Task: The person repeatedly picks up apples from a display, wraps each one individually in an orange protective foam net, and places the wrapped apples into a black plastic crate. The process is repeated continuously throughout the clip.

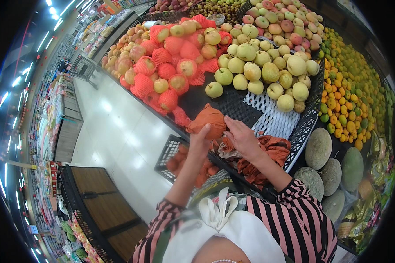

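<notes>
In the middle of the head view, an orange paper-wrapped fruit (208,121) is held over the edge of a black display bin. My left hand (200,139) grips it from below, thumb on its near side. The fingers of my right hand (240,134) pinch the wrapper at its right side. Below my right hand lies a heap of crumpled orange-brown wrapping paper (266,154). Beyond the hands are pale green-yellow pears (270,72) and round fruit in red foam nets (166,70). The fruit inside the wrapper is hidden.
A black plastic crate (168,157) with orange-wrapped fruit stands low beside the bin. White foam netting (276,115) lies under some pears. Melons (318,148) and small oranges (340,102) are at the right. A shopping cart (84,67) stands on the aisle floor, upper left.
</notes>
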{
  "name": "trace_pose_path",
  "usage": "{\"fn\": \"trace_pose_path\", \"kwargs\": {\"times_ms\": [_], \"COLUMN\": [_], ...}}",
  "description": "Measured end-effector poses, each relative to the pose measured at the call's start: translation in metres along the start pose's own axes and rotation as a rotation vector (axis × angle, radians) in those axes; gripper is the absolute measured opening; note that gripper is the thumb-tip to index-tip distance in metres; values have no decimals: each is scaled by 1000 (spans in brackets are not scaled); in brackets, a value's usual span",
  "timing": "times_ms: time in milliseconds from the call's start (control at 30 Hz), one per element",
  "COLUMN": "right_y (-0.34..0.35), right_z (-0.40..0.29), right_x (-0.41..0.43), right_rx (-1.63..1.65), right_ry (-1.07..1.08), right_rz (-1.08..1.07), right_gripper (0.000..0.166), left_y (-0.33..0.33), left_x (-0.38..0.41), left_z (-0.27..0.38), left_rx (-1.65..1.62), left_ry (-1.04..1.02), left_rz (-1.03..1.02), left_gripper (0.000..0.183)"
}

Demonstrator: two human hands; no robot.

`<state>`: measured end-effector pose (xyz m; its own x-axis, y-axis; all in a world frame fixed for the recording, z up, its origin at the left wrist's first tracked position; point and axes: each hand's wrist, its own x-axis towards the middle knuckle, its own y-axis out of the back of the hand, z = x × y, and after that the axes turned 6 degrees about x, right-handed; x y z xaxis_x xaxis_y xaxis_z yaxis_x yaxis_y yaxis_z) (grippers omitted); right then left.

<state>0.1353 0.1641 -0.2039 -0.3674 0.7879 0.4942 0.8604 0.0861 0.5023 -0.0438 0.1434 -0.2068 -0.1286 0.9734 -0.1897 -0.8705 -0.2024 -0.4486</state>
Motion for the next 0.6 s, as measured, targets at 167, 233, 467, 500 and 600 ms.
{"fn": "trace_pose_path", "kwargs": {"times_ms": [167,233,467,500,600], "right_y": [-3,-2,-2,-2,-5], "right_z": [6,1,-7,-7,-11], "right_x": [-3,-2,-1,-2,-2], "right_rx": [-98,-79,32,57,249], "right_ry": [128,134,-10,-45,-200], "right_rz": [51,92,196,195,250], "right_gripper": [48,45,23,22,16], "left_y": [-13,-13,-16,-15,-10], "left_x": [-10,-11,-17,-16,-15], "left_z": [6,6,4,3,1], "left_rx": [-53,-91,39,21,-49], "left_ry": [-1,14,-35,-22,18], "left_rz": [64,77,101,91,38], "left_gripper": [48,46,46,47,49]}}
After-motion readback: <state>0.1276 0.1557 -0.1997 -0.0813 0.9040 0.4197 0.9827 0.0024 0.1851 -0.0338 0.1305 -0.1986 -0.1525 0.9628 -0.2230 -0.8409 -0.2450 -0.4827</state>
